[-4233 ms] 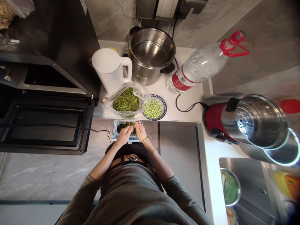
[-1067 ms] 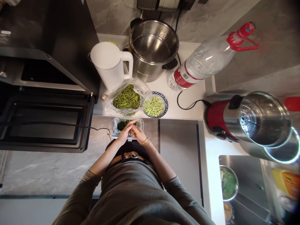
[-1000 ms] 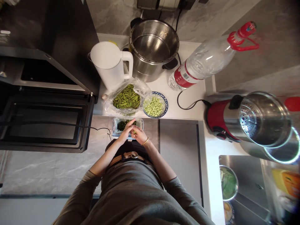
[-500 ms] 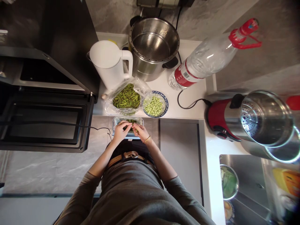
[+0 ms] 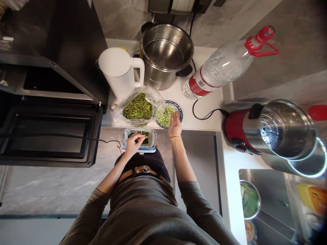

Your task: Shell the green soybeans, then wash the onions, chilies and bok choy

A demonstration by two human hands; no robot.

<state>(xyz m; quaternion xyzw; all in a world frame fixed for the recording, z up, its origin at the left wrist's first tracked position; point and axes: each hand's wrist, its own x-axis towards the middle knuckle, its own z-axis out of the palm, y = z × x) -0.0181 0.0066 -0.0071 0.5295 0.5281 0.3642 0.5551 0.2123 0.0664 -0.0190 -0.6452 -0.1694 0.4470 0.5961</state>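
Observation:
My left hand (image 5: 133, 143) is over a small lined bin (image 5: 152, 144) that hangs below the counter edge. Its fingers are pinched together, and what they hold, if anything, is hidden. Green pods (image 5: 144, 134) lie in the bin, close to the fingertips. My right hand (image 5: 175, 127) reaches over the near right part of a blue-rimmed plate (image 5: 182, 117), its fingers stretched out. Shelled green beans (image 5: 164, 115) cover the plate. To its left, edamame pods (image 5: 138, 106) fill an open clear plastic bag (image 5: 119, 114).
Behind stand a white pitcher (image 5: 116, 68), a steel steamer pot (image 5: 166, 76) and a large water bottle (image 5: 219, 68). A red appliance (image 5: 236, 127) and a sink (image 5: 270, 194) are at right. An open oven door (image 5: 48, 136) juts out at left.
My right hand has left my left hand over the bin and moved up and right to the plate, its fingers straightened. My left hand has stayed over the bin.

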